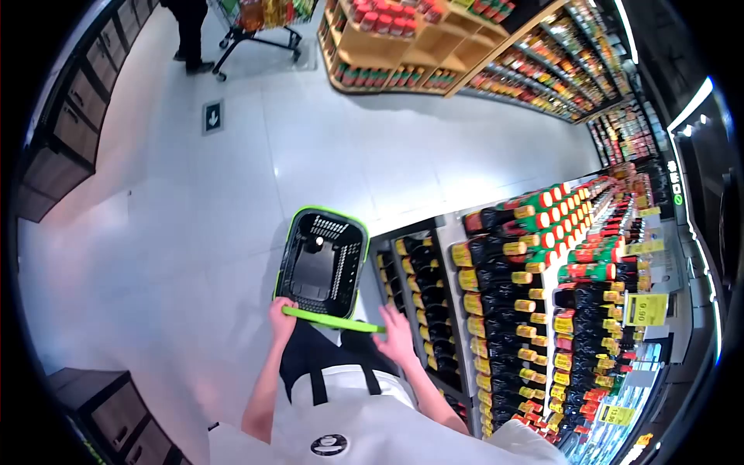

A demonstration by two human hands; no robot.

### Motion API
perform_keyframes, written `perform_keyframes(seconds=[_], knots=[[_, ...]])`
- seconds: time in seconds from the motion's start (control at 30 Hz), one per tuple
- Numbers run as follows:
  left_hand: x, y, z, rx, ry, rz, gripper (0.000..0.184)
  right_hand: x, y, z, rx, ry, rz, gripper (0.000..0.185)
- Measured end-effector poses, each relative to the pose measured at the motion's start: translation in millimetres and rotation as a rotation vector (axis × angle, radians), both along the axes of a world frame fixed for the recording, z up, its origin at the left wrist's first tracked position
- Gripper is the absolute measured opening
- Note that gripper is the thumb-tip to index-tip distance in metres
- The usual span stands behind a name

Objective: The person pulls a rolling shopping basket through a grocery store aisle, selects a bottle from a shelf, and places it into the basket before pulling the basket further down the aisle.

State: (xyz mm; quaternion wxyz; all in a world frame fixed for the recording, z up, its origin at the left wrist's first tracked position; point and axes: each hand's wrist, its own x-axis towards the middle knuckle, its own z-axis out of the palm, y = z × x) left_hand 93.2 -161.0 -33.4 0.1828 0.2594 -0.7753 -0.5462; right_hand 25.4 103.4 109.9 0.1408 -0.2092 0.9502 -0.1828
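A black shopping basket (313, 267) with a green rim hangs in front of the body, and nothing shows inside it. Its green handle (329, 318) runs across the near side. My left hand (283, 318) is wrapped round the handle's left end. At the handle's right end is my right hand (397, 335), its fingers spread and pointing up, with the handle's tip beside the palm. Just right of that hand stand shelves of dark bottles (434, 302) with yellow labels.
Rows of dark bottles (496, 279) and green-and-red ones (554, 217) fill the right display. Ahead are a wooden shelf (395, 50), a shopping cart (260, 31) and a person in dark trousers (192, 31). Cabinets (85, 101) line the left; another (116, 411) stands lower left.
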Motion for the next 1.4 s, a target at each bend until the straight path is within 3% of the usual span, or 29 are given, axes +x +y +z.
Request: perform_keyframes(seconds=[0.07, 0.13, 0.23, 0.33, 0.37, 0.57, 0.8, 0.9, 1.13, 1.4], knots=[[-5, 3, 43, -0.098, -0.006, -0.075, 0.020, -2, 12, -22, 0.235, -0.258, 0.124, 0.056], [-8, 11, 65, -0.206, -0.018, -0.158, 0.021, -2, 17, -43, 0.255, -0.483, -0.064, 0.044], [-19, 9, 63, -0.240, 0.014, -0.290, 0.023, 13, 22, -56, 0.236, -0.530, -0.195, 0.039], [-37, -1, 61, -0.234, 0.065, -0.438, 0.024, 36, 16, -61, 0.230, -0.420, -0.340, 0.037], [-40, -3, 62, -0.240, 0.063, -0.452, 0.025, 41, 16, -68, 0.182, -0.367, -0.385, 0.048], [-61, -37, 64, -0.262, 0.125, -0.561, 0.028, 48, -28, -64, 0.175, -0.309, -0.538, 0.039], [-76, -83, 68, -0.287, 0.152, -0.669, 0.021, 54, -84, -84, 0.104, -0.366, -0.527, 0.043], [-93, -89, 73, -0.332, 0.127, -0.721, 0.013, 44, -100, -90, 0.082, -0.380, -0.548, 0.041], [-142, -103, 79, -0.398, 0.094, -0.815, 0.017, 5, -127, -90, -0.012, -0.460, -0.648, 0.040], [-234, -140, 71, -0.500, 0.070, -0.933, 0.017, -58, -179, -84, -0.057, -0.366, -0.690, 0.031]])
